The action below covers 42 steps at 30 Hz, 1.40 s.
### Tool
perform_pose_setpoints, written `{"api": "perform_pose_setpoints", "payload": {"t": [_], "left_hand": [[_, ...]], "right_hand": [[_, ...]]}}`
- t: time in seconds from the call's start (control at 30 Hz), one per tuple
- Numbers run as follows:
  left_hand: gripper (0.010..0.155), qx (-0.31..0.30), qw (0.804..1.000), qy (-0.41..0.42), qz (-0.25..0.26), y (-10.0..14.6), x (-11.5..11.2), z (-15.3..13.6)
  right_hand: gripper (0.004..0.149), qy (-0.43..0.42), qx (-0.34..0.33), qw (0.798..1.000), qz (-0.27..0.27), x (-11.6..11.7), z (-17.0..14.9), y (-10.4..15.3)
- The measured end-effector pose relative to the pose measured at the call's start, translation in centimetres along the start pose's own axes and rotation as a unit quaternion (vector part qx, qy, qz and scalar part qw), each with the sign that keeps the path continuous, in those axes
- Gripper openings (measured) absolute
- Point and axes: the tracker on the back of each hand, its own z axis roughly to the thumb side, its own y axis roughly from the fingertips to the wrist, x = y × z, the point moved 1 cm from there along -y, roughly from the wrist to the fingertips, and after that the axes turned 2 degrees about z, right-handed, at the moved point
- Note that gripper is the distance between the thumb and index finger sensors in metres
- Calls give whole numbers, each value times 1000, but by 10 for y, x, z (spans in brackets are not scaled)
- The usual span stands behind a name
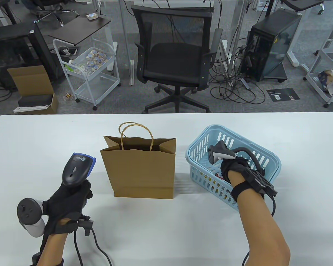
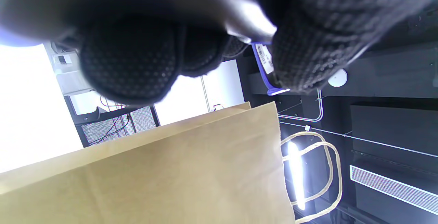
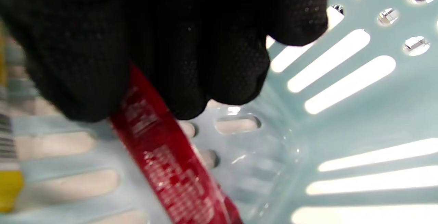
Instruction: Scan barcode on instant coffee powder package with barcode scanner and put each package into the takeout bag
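roughly an early-to-mid stage, judging by the layout. table view: left hand (image 1: pixel 69 205) has its fingers wrapped round the barcode scanner (image 1: pixel 76 169), held up over the tabletop (image 1: pixel 30 144) with its head pointing away from the person, just left of the brown takeout bag (image 1: pixel 140 169). the bag stands upright and open, handles up; can't see inside, so how many packages are already in is unknown. right hand (image 1: pixel 237 169) is down inside the light blue basket (image 1: pixel 199 144), which sits right of the bag, near but apart. bits of red and yellow show through the basket slots, so packages are left to do.

left wrist view: blurry gloved fingers (image 2: pixel 130 59) clamped on the scanner, a blue edge with a label peeking out; the bag's side and twisted paper handles fill the lower part.

right wrist view: fingers (image 3: pixel 205 63) curled round a coffee package (image 3: pixel 171 162), a slim red stick with small white print, glossy, lying diagonally against the basket floor. a yellow package (image 3: pixel 10 186) with a barcode sits at the left edge. this one looks grabbed but not yet lifted; scan and bagging remain.
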Motion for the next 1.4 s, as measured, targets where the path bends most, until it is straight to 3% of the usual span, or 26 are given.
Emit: {"api": "perform_pose_setpoints", "payload": {"t": [0.1, 0.3, 0.37, 0.67, 0.8, 0.93, 1.07, 1.2, 1.4], "left_hand": [[67, 4, 1000, 6, 3, -1, 0, -1], [67, 7, 1000, 18, 10, -1, 3, -1], [67, 6, 1000, 18, 10, -1, 3, -1], [67, 2, 1000, 21, 13, -1, 4, 1], [67, 1, 1000, 22, 14, 0, 5, 1], [67, 0, 1000, 20, 13, 0, 4, 2], [67, -5, 1000, 14, 9, 1, 3, 3], [67, -11, 1000, 12, 8, 1, 2, 5], [67, -15, 1000, 13, 10, 2, 2, 6]], "right_hand": [[41, -10, -3, 1000, -19, -4, -3, 3], [40, -58, -10, 990, -125, -29, -15, 26], [40, -80, -13, 988, -133, -34, -19, 33], [40, -191, -26, 958, -215, -59, -52, 76], [41, -252, -35, 928, -273, -71, -72, 105], [41, -312, -46, 878, -361, -81, -87, 142], [40, -321, -59, 845, -424, -86, -88, 177], [40, -325, -69, 794, -510, -87, -86, 223], [40, -344, -117, 720, -592, -75, -76, 279]]}}
